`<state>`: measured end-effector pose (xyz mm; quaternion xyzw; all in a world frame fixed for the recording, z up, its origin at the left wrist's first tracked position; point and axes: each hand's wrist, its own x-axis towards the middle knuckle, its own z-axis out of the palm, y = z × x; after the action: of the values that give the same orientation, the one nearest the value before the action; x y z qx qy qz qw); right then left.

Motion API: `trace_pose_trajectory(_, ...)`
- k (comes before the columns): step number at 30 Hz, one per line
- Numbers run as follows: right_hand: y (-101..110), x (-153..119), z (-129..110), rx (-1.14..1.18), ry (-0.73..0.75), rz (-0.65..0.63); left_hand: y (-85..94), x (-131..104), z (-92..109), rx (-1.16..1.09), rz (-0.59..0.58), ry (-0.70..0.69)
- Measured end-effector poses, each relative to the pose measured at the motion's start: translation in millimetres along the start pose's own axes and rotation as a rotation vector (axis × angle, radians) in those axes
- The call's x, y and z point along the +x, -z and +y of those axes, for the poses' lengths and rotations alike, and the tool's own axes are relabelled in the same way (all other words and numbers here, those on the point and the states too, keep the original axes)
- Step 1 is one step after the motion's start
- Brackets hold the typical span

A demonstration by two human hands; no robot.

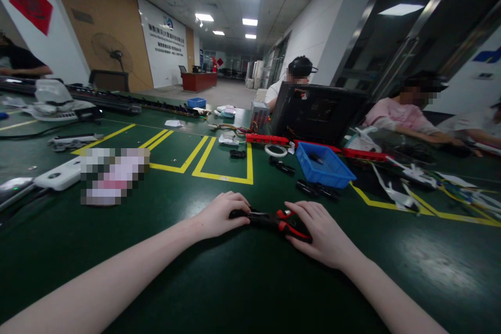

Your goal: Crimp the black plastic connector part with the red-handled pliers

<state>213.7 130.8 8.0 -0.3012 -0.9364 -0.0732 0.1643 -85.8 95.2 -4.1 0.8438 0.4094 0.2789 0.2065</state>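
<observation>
In front of me, low over the green table, my right hand is closed around the handles of a pair of pliers with red and black grips. The handles are spread apart and the jaws point left. My left hand pinches a small black part at the jaw end of the pliers. Fingers cover much of that part, so its kind does not show. I cannot tell whether the jaws are touching it.
Beyond my hands stand a blue tray, black pieces, a white ring and a large black panel. A white power strip lies left. Yellow tape marks the tabletop. Several people sit around the table.
</observation>
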Motion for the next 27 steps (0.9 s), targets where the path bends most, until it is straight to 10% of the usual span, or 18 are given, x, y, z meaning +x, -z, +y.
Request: trace_pose_trajectory(27,-5.4,-0.2,-5.6,-0.108,0.111,0.297,1.4,-2.7,0.5,-0.075,0.006,0.009)
